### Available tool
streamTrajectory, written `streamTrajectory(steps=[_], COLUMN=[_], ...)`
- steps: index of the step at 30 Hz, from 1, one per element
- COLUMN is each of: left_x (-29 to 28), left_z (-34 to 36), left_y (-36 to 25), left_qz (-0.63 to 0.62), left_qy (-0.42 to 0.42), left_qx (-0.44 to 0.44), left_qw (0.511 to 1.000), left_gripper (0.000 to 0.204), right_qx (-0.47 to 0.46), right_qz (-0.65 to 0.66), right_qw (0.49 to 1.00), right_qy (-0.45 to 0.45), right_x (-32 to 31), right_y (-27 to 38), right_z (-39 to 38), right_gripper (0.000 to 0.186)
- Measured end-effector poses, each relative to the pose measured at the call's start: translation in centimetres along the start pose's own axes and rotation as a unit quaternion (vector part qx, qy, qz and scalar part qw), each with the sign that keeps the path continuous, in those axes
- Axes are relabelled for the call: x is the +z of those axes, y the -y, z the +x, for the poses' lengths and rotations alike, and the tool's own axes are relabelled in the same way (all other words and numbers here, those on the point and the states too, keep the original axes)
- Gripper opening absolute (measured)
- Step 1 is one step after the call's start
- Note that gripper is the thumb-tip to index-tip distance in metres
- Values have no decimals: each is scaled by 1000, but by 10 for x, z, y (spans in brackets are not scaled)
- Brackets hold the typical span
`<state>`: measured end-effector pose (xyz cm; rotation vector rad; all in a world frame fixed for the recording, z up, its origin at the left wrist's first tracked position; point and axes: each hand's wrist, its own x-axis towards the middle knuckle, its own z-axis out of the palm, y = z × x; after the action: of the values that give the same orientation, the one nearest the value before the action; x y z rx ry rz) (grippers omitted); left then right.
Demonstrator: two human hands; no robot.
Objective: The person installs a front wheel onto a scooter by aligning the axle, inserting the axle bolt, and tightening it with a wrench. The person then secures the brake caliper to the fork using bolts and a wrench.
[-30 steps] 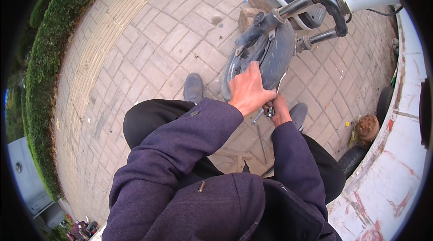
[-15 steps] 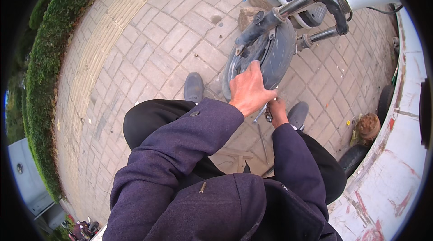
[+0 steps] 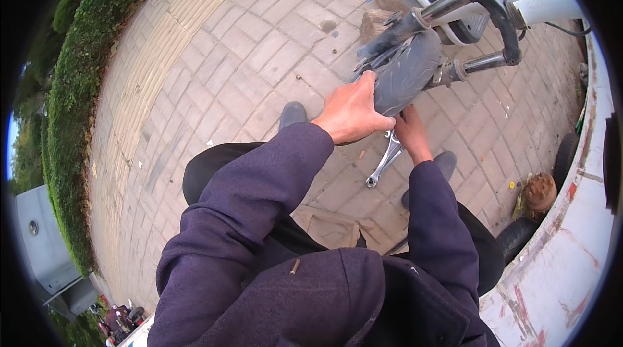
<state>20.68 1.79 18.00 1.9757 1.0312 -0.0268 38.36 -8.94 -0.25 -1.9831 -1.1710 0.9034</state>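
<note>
A black-tyred wheel (image 3: 407,73) stands at the fork (image 3: 500,22) of a white two-wheeler, its tread facing me. Whether the axle is fastened, I cannot tell. My left hand (image 3: 354,110) is closed over the wheel's near left edge, thumb pointing right and fingertips partly hidden behind the tyre. Just below the tyre, my right hand (image 3: 410,131) is wrapped round chrome wrenches (image 3: 384,164), at least two lying together. Their ring end points down toward the ground, and their upper end is covered by my fingers.
Rough stone blocks (image 3: 375,24) sit beside the two-wheeler's grey footboard (image 3: 452,0). At right, a brown rusty round object (image 3: 540,192) and black tyres (image 3: 516,238) lie along a scuffed white panel (image 3: 551,282). A hedge (image 3: 71,152) borders the paving on the left.
The wheel has turned so its tread shows more and its open side less. My right hand has come up against the tyre's lower edge, and the wrenches now show below it. The view has shifted slightly.
</note>
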Motion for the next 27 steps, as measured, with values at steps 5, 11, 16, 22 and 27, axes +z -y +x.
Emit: streamTrajectory(steps=[5,11,16,22,27], left_x=[-53,-82,-42,-38,-12], left_z=[9,57,70,42,34], left_y=[13,59,79,75,69], left_qz=[-57,-124,-242,-259,-253], left_qy=[111,-10,66,224,198], left_qx=[90,58,-147,-115,-115], left_qw=[988,991,957,932,940], left_gripper=[89,71,65,64,66], right_qx=[-19,68,108,30,-20], right_qz=[7,-51,119,216,168], right_qw=[1000,996,987,974,981], right_qy=[-9,36,2,-52,-98], right_x=[14,4,23,27,30], right_y=[15,35,38,2,-30], right_z=[4,-1,-6,0,5], right_gripper=[47,55,54,42,42])
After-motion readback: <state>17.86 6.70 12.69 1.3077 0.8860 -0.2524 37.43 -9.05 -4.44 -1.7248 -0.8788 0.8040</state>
